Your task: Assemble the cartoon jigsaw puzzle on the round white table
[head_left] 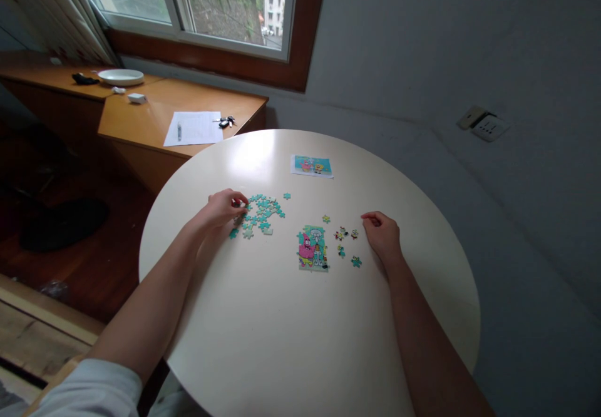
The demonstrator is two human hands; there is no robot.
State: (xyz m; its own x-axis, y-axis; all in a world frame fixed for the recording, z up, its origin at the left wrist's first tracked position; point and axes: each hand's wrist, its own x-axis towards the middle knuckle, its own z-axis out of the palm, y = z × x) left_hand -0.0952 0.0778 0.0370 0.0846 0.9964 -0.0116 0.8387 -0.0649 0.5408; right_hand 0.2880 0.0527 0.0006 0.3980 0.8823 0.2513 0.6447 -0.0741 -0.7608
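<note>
My left hand (227, 206) is at the left edge of a loose pile of teal jigsaw puzzle pieces (261, 209). Its thumb and fingers are curled together in a pinch, and whatever is between the tips is hidden. A partly joined puzzle (312, 249), showing a pink and a pale teal cartoon figure, lies flat near the table's middle. To its right are several loose puzzle pieces (342, 233), mostly with yellow and white parts. Beside these, my right hand (382, 236) rests on the table with its fingers folded inward and nothing visible in them.
The round white table (272, 342) carries a small reference picture (312, 166) toward its far side. Behind it, a wooden desk (164, 97) holds paper (197, 128), a pen, keys (226, 121) and a white plate (121, 77). A wall is on the right.
</note>
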